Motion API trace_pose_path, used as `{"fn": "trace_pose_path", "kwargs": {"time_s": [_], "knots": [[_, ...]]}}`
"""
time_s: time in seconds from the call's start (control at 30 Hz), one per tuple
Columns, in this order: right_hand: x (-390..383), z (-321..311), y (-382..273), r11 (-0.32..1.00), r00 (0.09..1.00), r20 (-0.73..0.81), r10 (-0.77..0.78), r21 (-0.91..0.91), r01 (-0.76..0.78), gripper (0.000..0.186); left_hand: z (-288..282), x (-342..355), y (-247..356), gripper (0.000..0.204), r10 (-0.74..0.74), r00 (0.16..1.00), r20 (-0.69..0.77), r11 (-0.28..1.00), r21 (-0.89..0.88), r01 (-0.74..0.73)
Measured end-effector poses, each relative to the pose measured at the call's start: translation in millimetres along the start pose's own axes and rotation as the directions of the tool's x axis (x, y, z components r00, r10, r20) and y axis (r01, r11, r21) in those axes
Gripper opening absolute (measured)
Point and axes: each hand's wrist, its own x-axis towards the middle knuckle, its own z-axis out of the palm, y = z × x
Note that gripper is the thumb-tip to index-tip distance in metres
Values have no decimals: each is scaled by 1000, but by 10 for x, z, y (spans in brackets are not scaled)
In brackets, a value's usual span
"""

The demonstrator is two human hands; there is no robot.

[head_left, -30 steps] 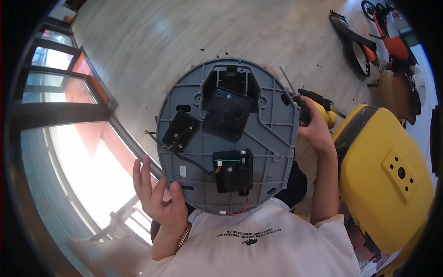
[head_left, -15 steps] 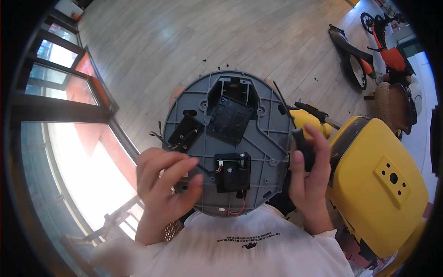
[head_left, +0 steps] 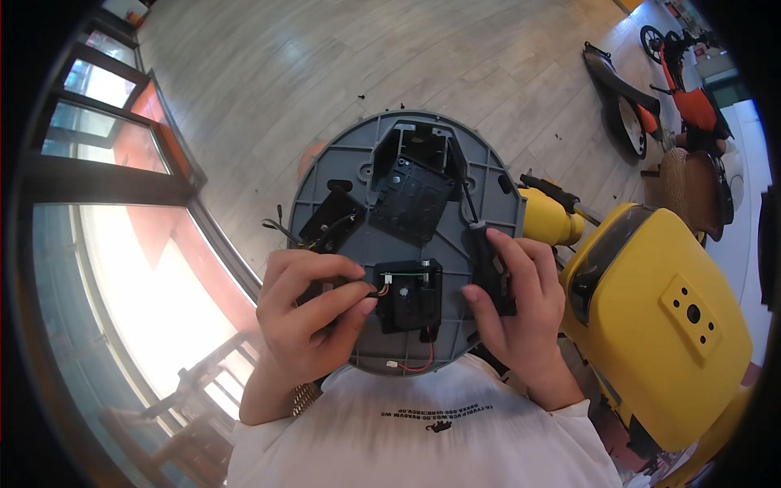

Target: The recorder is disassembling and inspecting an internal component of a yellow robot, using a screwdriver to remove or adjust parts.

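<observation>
A round grey ribbed plastic plate (head_left: 492,183) lies in front of my body. My left hand (head_left: 305,317) pinches a black cable (head_left: 373,293) between thumb and fingers, beside a small black box (head_left: 415,311) with a green circuit board edge and coloured wires. My right hand (head_left: 525,309) is closed around the dark handle of a screwdriver (head_left: 488,264), whose thin shaft points up and away over the plate. A square black module (head_left: 412,199) sits tilted near the plate's far side. Another black part with loose wires (head_left: 335,218) lies at the plate's left. A red wire with a white connector (head_left: 392,364) hangs at the near edge.
Several small dark screws (head_left: 361,97) are scattered on the wood-look floor (head_left: 268,65). A large yellow shell (head_left: 667,325) stands close on my right. Beyond it are a brown chair (head_left: 691,191), a black curved part (head_left: 622,106) and an orange bike (head_left: 691,106). Framed windows (head_left: 122,276) line the left.
My left hand has moved right and closed on the cable by the box. My right hand has brought the screwdriver left over the plate, its shaft now in front of the plate's right side.
</observation>
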Motion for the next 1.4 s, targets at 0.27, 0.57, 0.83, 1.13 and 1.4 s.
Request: {"fn": "trace_pose_path", "kwargs": {"time_s": [0.27,0.57,0.83,1.13,1.4], "knots": [[136,-125,-3,987,984,77,-159,38,157,73,26,-33,-13,19,24,1000,-21,1000,19,-23],[222,9,-18,988,970,192,-151,74,139,66,48,-27,-10,17,62,998,-27,997,49,-60],[234,47,3,985,967,193,-168,76,156,65,1,-60,16,7,-181,974,-136,965,-214,149],[175,37,87,982,965,210,-157,133,131,72,-104,171,63,7,-543,840,26,521,-774,361],[396,-129,263,901,967,130,-221,407,151,81,-221,355,39,8,-482,876,21,533,-786,312]]}}
